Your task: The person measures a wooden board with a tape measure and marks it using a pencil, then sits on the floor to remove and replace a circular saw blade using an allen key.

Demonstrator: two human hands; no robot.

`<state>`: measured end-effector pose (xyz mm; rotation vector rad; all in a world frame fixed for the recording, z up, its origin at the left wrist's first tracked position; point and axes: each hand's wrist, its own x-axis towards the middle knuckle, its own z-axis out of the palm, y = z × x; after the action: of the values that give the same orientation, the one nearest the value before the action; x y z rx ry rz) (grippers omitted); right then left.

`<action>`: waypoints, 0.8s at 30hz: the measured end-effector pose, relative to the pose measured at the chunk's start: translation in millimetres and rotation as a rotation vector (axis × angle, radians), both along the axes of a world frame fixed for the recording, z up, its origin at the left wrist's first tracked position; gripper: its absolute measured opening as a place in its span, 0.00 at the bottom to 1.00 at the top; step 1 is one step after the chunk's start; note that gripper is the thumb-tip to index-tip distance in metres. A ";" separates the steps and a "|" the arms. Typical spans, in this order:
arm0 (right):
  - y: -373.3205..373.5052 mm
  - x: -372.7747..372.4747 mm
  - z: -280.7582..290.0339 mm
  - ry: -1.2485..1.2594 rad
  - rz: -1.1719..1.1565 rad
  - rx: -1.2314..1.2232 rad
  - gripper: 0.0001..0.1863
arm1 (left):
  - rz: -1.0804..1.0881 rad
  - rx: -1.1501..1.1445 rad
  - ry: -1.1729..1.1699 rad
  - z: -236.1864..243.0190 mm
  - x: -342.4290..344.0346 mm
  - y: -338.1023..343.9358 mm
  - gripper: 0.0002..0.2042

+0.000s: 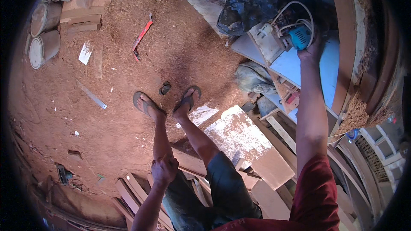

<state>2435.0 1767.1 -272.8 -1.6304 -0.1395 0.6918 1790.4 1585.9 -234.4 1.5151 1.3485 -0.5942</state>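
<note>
My right hand is stretched out at the upper right, closed on a teal power tool with a white cord looped over it. The tool is at a cluttered wooden shelf, beside a pale blue board and a dark crumpled plastic sheet. My left hand hangs low over my left leg near the knee, its fingers curled; whether anything is inside them is hidden.
A red-handled tool and a metal strip lie on the sawdust-covered floor. Pale cylindrical containers stand at the upper left. Several planks and a white-stained board lie around my legs, and my sandalled feet rest beside them.
</note>
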 end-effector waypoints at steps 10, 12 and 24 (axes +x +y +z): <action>61.5 -64.4 51.9 -0.040 0.252 0.020 0.20 | 0.008 -0.005 -0.056 -3.2 0.8 1.6 0.08; 78.7 -80.2 45.1 -0.019 0.143 0.017 0.21 | 0.007 0.022 -0.067 -5.0 -1.1 -2.6 0.07; 147.9 -143.5 4.8 -0.553 -0.247 0.141 0.40 | 0.025 0.014 -0.082 1.0 -3.0 3.9 0.03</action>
<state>2291.6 1915.0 -268.0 -1.6317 -0.3701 0.0295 1787.4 1589.8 -233.4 1.5154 1.3093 -0.5023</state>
